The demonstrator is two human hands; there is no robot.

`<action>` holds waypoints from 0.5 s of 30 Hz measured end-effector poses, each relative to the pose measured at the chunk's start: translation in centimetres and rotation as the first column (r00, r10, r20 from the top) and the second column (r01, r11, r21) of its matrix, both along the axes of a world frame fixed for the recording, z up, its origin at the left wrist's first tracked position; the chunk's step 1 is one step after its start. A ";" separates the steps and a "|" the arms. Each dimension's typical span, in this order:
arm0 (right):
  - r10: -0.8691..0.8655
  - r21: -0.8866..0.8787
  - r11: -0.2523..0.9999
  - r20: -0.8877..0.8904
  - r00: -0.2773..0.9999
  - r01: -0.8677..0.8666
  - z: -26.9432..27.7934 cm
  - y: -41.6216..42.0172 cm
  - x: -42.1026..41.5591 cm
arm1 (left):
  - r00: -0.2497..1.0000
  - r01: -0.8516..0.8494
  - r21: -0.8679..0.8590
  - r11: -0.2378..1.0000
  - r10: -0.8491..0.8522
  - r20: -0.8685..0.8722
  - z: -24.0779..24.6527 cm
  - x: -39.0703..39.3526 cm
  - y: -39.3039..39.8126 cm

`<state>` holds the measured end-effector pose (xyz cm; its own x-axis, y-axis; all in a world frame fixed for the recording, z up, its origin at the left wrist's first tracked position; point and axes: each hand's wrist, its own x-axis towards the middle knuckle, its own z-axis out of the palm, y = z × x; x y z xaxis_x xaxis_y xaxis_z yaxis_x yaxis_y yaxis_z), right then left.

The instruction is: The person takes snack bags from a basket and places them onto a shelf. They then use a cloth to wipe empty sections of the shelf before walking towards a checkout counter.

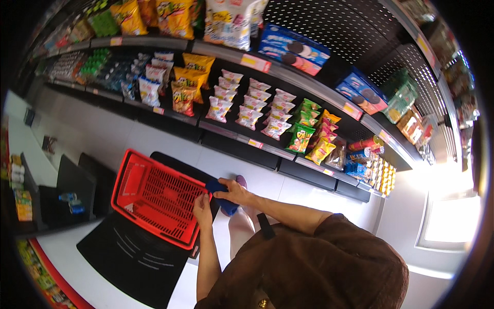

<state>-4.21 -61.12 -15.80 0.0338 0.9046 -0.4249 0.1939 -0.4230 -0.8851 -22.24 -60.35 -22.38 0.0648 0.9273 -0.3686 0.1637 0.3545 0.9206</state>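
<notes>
In my right hand (232, 191) is a folded dark blue cloth (223, 199), held beside the near end of a red plastic shopping basket (162, 233). My left hand (203, 211) is at that same end, its fingers closed on the basket's rim. The basket has slotted walls and a slotted bottom, and no goods show inside it. It rests over a black surface (133, 257) marked with pale curved lines.
A long black store shelf (231, 129) with bagged snacks (219, 109) runs ahead and to the right. Boxed cookies (293, 48) stand on the level above. Dark bins (75, 185) sit at left, and a bright window (449, 216) is at far right.
</notes>
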 end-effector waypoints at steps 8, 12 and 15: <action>0.142 0.205 0.969 0.007 0.990 -0.141 6.9 -2.9 1.1 | 0.521 0.296 -0.378 0.877 0.184 0.833 5.6 5.7 -1.3; 0.228 0.187 0.959 -0.058 0.972 -0.214 11.3 -2.7 3.8 | 0.411 0.332 -0.329 0.884 0.178 0.894 11.8 9.0 0.3; 0.213 0.306 0.932 -0.025 0.977 -0.196 14.2 -2.6 6.4 | 0.354 0.332 -0.319 0.888 0.196 0.914 14.9 11.9 1.3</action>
<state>2.15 -63.68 -1.60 -0.1814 0.9750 -0.1286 0.1939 -0.0928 -0.9766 -10.39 -59.09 -7.45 0.6529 0.6825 -0.3285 -0.6292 0.7302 0.2665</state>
